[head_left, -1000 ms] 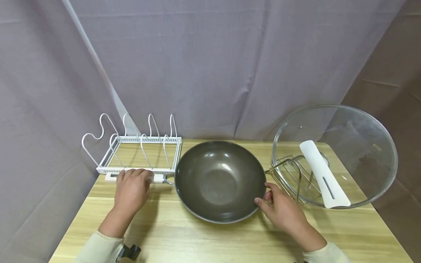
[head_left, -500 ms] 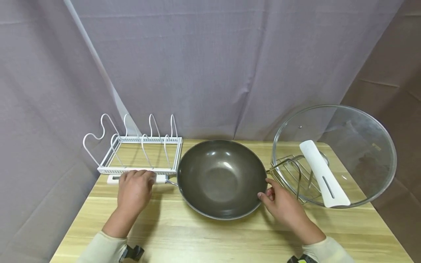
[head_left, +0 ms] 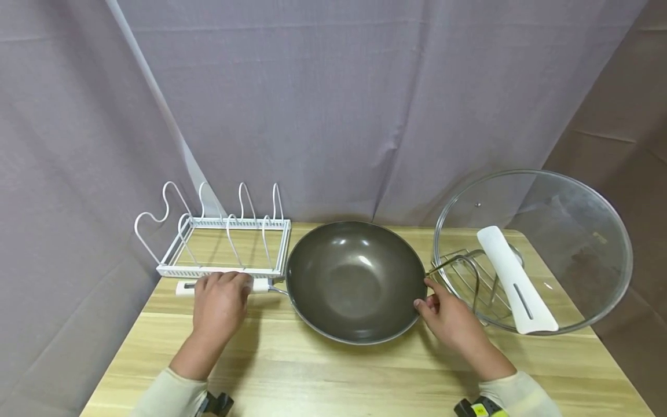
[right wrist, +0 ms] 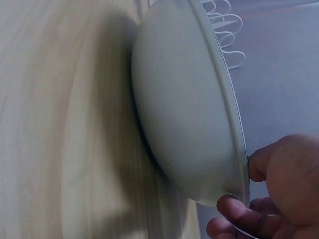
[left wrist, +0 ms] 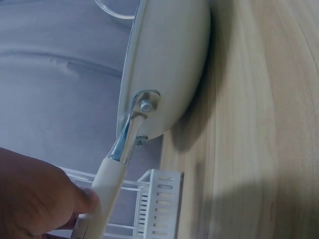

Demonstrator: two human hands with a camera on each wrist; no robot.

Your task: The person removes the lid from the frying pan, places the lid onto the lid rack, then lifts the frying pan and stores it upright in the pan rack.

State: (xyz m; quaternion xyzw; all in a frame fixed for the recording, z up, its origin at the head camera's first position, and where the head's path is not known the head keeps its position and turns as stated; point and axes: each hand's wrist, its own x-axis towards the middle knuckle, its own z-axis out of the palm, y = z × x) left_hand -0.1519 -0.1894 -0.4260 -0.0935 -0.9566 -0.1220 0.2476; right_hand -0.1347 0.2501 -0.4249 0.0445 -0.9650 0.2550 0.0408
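Note:
A wok (head_left: 356, 284), dark inside and pale outside, sits near the middle of the wooden table in the head view. My left hand (head_left: 221, 304) grips its white handle (head_left: 260, 285), which points left; the left wrist view shows the thumb lying on that handle (left wrist: 107, 186) behind the metal neck. At the opposite side, my right hand (head_left: 453, 318) pinches the rim between thumb and fingers. In the right wrist view the pale outer wall of the wok (right wrist: 179, 99) curves down to the table, with fingers under the edge.
Behind the handle stands a white wire rack (head_left: 224, 271) with several upright loops. To the right, a large glass lid (head_left: 573, 255) with a white handle (head_left: 516, 278) leans in a metal wire stand (head_left: 476, 284). Grey cloth (head_left: 312, 116) hangs behind the table.
Both hands and the wok have shifted slightly to the right in the head view, the wok also a little toward the back. The rack and lid keep their places on the table.

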